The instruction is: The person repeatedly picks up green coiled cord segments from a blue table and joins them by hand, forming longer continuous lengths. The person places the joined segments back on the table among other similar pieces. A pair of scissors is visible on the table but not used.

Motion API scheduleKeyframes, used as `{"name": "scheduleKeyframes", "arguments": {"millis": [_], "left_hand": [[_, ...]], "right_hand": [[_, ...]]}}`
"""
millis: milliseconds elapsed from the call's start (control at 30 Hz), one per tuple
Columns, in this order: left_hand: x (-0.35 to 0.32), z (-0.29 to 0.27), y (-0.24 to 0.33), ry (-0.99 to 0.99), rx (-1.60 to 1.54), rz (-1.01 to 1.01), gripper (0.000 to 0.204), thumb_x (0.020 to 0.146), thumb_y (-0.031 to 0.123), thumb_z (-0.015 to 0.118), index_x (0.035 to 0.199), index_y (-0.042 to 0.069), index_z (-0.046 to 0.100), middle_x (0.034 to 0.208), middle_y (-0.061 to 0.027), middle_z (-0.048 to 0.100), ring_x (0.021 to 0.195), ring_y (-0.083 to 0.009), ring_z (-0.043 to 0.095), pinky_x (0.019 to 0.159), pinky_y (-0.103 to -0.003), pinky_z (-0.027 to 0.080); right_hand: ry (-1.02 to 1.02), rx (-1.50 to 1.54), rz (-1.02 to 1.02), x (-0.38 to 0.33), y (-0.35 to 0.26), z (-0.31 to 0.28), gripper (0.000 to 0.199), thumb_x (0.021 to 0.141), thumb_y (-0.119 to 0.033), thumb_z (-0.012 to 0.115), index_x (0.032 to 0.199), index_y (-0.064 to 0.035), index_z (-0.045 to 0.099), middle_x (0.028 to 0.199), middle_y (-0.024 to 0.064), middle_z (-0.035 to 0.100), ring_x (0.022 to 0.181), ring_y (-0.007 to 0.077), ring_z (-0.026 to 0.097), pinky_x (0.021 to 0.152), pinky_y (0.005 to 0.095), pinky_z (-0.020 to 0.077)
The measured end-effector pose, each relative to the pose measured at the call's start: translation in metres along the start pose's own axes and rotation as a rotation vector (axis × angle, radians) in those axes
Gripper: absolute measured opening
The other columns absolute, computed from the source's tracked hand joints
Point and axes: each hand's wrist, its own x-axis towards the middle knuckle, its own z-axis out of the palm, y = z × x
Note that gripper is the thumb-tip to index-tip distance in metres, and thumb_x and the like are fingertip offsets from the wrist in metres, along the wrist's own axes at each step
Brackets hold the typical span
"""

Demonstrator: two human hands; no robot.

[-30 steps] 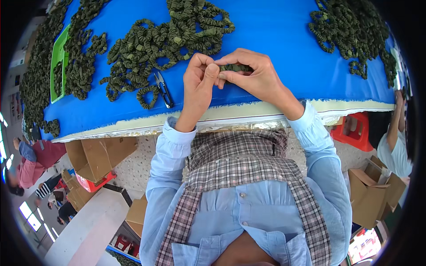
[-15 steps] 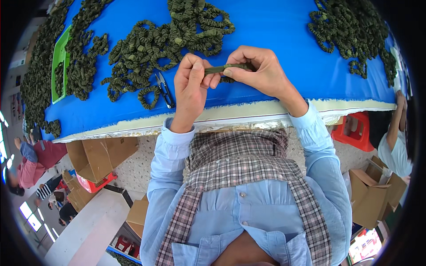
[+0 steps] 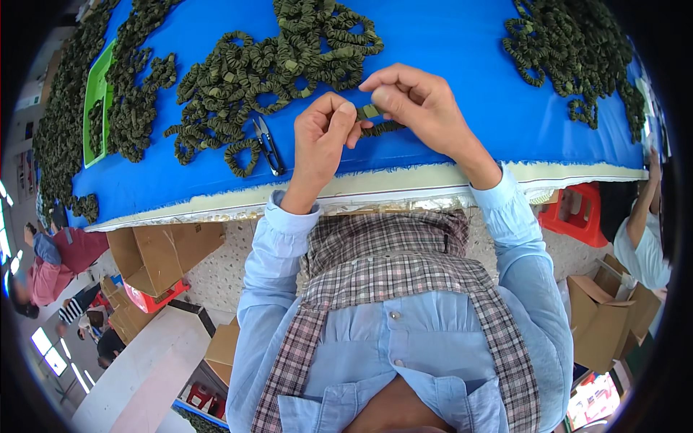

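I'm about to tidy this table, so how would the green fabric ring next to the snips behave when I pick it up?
The green fabric ring would probably feel soft and floppy, since it's puckered cloth. It looks light, being just a slim open loop. It seems unlikely to roll, as it lies flat on the blue cloth.

- The band [image 3: 371, 111] pinched in your left grip [image 3: 319, 141] looks like matt, gathered green cloth with a smoother patch.
- Your worktop [image 3: 447, 43] has a smooth blue covering, slightly glossy, frayed along its near edge.
- Near that edge, your snips [image 3: 268, 148] show metal blades and plastic-looking dark handles.
- Your green tray [image 3: 91, 108] looks like smooth plastic.
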Motion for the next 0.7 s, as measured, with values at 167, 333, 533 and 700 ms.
{"name": "scheduleKeyframes", "arguments": {"millis": [167,333,533,700], "left_hand": [[-0.0004,0.0037,0.0013,0.014,0.007,-0.081,0.024,0.098,0.017,0.052,0.078,0.004,0.052,0.063,0.0015,0.047,0.057,-0.0074,0.046,0.054,-0.022,0.038],[0.0002,0.0024,-0.0028,0.019,-0.060,-0.018,0.021,0.098,0.016,0.052,0.081,0.003,0.055,0.065,-0.0009,0.053,0.058,-0.0076,0.050,0.052,-0.021,0.037],[0.0013,-0.0031,-0.0022,0.021,-0.210,0.039,0.020,0.098,0.019,0.054,0.087,0.001,0.056,0.067,-0.0031,0.054,0.061,-0.0118,0.052,0.058,-0.024,0.042],[0.0040,-0.0022,-0.0016,0.064,-0.257,-0.020,0.020,0.098,0.021,0.053,0.093,0.002,0.055,0.073,-0.0040,0.056,0.068,-0.0138,0.057,0.066,-0.027,0.047]], "right_hand": [[-0.011,-0.401,-0.313,-0.0010,0.0020,0.0044,0.030,0.074,-0.008,0.078,0.103,-0.0065,0.072,0.084,0.0007,0.056,0.068,0.0073,0.051,0.053,0.0207,0.0398],[0.002,-0.363,-0.298,-0.0008,0.0062,0.0003,0.024,0.074,-0.007,0.078,0.097,-0.0054,0.073,0.087,0.0022,0.057,0.070,0.0075,0.052,0.054,0.0207,0.0398],[-0.008,-0.274,-0.119,0.0003,0.0000,-0.0045,0.009,0.076,-0.009,0.076,0.083,-0.0050,0.072,0.082,0.0014,0.056,0.067,0.0083,0.053,0.057,0.0234,0.0434],[0.013,-0.028,-0.036,0.0019,0.0086,-0.0033,0.016,0.080,-0.012,0.075,0.090,-0.0013,0.068,0.091,0.0031,0.058,0.075,0.0095,0.058,0.066,0.0242,0.0488]]}}
